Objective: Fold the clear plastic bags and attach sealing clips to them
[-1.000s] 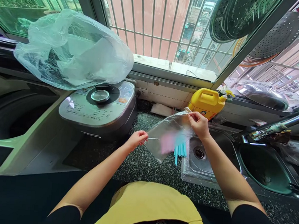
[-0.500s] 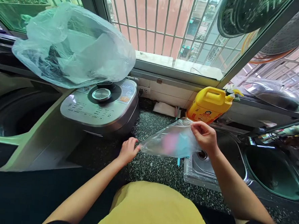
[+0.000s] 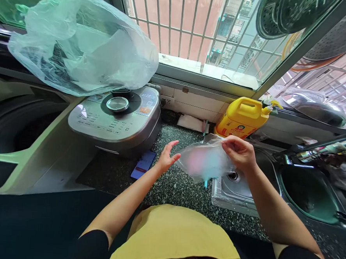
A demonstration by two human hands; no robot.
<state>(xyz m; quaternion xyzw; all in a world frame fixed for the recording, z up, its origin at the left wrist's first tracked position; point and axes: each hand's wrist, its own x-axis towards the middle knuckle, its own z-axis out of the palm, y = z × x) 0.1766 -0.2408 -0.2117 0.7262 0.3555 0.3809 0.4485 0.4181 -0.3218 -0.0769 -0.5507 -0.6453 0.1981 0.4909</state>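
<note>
My right hand (image 3: 239, 151) pinches the top corner of a clear plastic bag (image 3: 185, 159), which hangs over the speckled counter. Through the film, something pink and light blue shows, too blurred to name; whether it lies inside or behind the bag I cannot tell. A thin light-blue end (image 3: 206, 184) sticks out below the bag by the sink's edge. Close to the bag's left side is my left hand (image 3: 167, 157), its thumb and fingers apart, with nothing in its grasp.
A rice cooker (image 3: 115, 122) stands on the left, partly under a big plastic bag (image 3: 86, 50). Near it lies a flat blue object (image 3: 143, 165). A yellow jug (image 3: 239, 118) stands behind the metal sink (image 3: 235, 201). A green basin (image 3: 310, 192) is at right.
My left hand has moved right and up, with its fingers spread and off the bag's edge. The bag's left side has drawn in. The flat blue object beside the cooker has come into view.
</note>
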